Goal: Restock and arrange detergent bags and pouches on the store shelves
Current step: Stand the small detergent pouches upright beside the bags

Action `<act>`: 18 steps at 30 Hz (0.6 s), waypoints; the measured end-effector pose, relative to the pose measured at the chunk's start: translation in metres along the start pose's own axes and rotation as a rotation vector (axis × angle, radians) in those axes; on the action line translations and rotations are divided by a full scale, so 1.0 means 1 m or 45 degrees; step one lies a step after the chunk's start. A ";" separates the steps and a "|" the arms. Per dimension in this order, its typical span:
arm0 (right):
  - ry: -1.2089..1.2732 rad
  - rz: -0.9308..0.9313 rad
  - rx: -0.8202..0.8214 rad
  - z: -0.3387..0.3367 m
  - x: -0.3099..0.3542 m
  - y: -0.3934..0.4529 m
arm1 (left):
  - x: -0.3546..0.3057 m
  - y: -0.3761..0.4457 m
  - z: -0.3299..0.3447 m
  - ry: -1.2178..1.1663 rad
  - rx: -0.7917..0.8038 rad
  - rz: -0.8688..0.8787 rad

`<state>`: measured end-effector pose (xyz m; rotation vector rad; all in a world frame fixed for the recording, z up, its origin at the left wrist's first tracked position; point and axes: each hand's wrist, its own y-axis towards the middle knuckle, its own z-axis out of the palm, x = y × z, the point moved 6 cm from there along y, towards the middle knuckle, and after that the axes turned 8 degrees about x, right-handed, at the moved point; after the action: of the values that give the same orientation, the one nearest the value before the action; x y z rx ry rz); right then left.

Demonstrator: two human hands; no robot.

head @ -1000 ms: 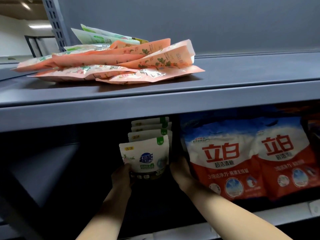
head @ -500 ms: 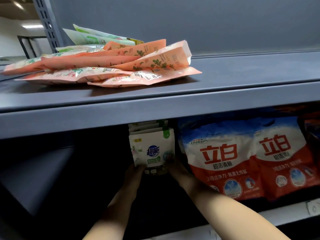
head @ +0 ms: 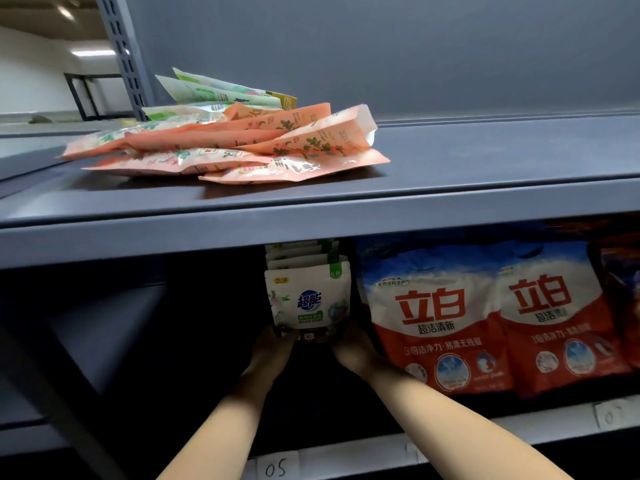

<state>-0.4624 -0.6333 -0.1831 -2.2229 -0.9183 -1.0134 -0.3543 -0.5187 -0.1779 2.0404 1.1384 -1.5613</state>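
Note:
A row of small white detergent pouches [head: 306, 299] stands upright on the lower shelf, front one showing a blue logo. My left hand [head: 272, 351] holds the front pouch's lower left corner. My right hand [head: 353, 349] holds its lower right corner, fingers partly hidden in the dark. To the right stand two large red-and-white detergent bags [head: 433, 317], touching the pouch row or nearly so. On the upper shelf [head: 485, 188] lies a loose pile of pink and green pouches [head: 235, 147].
The lower shelf left of the pouch row is dark, with a grey slanted panel [head: 104, 334]. A shelf upright [head: 121, 53] rises at the back left. A price label reading 05 [head: 275, 467] sits on the lower shelf's front rail. Another red bag edge [head: 623, 289] shows at far right.
Both hands have slid the row of white pouches to the right, closer to the red-and-white bags. The pouches stand straighter and more tightly packed than before.

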 end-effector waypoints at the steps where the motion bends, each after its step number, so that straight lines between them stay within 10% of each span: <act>1: -0.011 0.019 0.001 -0.001 0.001 -0.004 | -0.004 -0.007 -0.002 0.046 0.003 -0.033; 7: -0.135 0.008 0.092 -0.021 0.023 -0.038 | -0.039 -0.048 -0.002 0.322 0.114 0.127; 18: -0.654 -0.379 -0.072 -0.106 0.096 -0.159 | -0.133 -0.183 -0.033 0.923 -0.372 0.216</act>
<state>-0.5817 -0.5711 -0.0165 -2.4947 -1.4925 -0.5905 -0.4811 -0.4339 -0.0081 2.4666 1.2727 -0.5191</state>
